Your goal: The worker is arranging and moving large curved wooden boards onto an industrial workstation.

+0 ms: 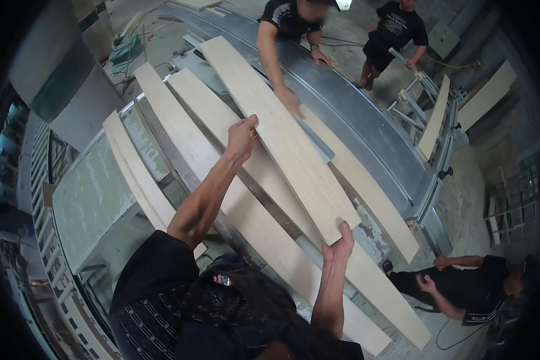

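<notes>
A long pale wooden board (282,138) slants across the middle, held up in both my hands above other boards. My left hand (242,138) is closed on its left edge, near the middle of its length. At the near end, my right hand (339,242) grips the board with the thumb on top and the other fingers mostly hidden. Beneath and to the left lie more pale boards: a wide board (186,138), another board (201,96) partly under the held one, and a narrower board (135,168) at far left. To the right rests a further board (372,204).
Beyond the boards runs a long grey metal machine table (354,114). A co-worker (291,24) leans over it, one hand (289,102) by the held board. Another person (402,36) stands at back right, and one (462,285) at lower right. A worn green panel (93,210) lies left.
</notes>
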Tool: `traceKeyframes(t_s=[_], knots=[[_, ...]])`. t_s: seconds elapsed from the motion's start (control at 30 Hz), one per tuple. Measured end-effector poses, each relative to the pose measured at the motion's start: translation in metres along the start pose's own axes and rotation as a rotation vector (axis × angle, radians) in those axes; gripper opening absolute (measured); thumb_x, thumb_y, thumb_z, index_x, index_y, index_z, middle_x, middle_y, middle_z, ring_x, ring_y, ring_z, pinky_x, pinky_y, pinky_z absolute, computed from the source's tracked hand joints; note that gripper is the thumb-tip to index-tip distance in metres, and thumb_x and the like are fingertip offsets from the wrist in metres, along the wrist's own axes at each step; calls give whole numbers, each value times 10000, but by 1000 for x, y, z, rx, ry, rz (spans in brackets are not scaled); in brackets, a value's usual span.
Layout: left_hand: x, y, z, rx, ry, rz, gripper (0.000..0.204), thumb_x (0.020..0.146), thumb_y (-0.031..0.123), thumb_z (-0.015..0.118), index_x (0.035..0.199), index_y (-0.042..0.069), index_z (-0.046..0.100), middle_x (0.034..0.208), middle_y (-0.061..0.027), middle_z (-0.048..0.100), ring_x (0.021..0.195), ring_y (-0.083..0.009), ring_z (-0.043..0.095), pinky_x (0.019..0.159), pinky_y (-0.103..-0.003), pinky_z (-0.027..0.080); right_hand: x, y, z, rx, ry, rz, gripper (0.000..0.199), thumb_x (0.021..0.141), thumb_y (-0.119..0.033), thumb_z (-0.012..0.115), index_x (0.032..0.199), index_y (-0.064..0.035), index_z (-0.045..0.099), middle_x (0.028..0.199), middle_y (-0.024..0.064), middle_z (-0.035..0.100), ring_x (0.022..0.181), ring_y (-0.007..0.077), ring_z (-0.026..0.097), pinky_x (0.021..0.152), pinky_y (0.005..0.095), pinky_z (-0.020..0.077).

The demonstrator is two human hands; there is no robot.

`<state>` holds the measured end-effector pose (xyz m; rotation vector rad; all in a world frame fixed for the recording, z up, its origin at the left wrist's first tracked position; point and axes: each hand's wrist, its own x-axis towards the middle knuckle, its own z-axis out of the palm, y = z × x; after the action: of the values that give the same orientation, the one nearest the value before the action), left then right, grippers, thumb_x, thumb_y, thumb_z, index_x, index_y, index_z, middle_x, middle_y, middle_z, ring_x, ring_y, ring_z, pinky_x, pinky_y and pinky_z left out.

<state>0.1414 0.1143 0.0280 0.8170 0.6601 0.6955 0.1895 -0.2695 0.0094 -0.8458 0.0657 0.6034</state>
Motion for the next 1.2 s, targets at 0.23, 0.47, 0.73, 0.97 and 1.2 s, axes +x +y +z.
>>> traceKeyframes(t_s=[0.23,0.47,0.73,0.97,1.2], knots=[[0,0,6,-91,-27,6,412,1029,244,624,1283,-71,549,1173,-101,683,1059,-203,684,960,-402,542,4,10,20,31,-32,19,674,856,-176,728,1462,10,499,1398,164,613,1291,348,607,1125,505,486],[8,3,8,-92,-3,6,368,1031,274,641,1257,-11,585,1150,-78,689,1007,-191,687,883,-387,552,7,13,36,63,-35,48,641,873,-178,718,1454,-3,510,1394,152,620,1289,342,610,1118,505,493],[32,-6,8,-123,12,43,275,1018,218,643,1208,21,616,1042,-60,686,922,-191,690,752,-356,561,17,10,50,35,-40,58,558,928,-197,669,1443,-33,527,1388,137,624,1272,343,615,1076,537,514],[24,-10,14,-79,114,112,196,891,192,720,931,8,666,722,-13,577,571,-118,520,477,-318,392,47,13,56,4,20,99,481,972,-196,640,1406,-9,554,1358,159,641,1209,327,657,998,505,578],[-59,34,5,15,-47,157,434,996,232,697,1310,-56,614,987,-52,682,920,-154,698,739,-299,594,115,27,135,77,-157,112,350,1037,-122,581,1354,24,561,1335,165,650,1208,294,656,1024,473,580]])
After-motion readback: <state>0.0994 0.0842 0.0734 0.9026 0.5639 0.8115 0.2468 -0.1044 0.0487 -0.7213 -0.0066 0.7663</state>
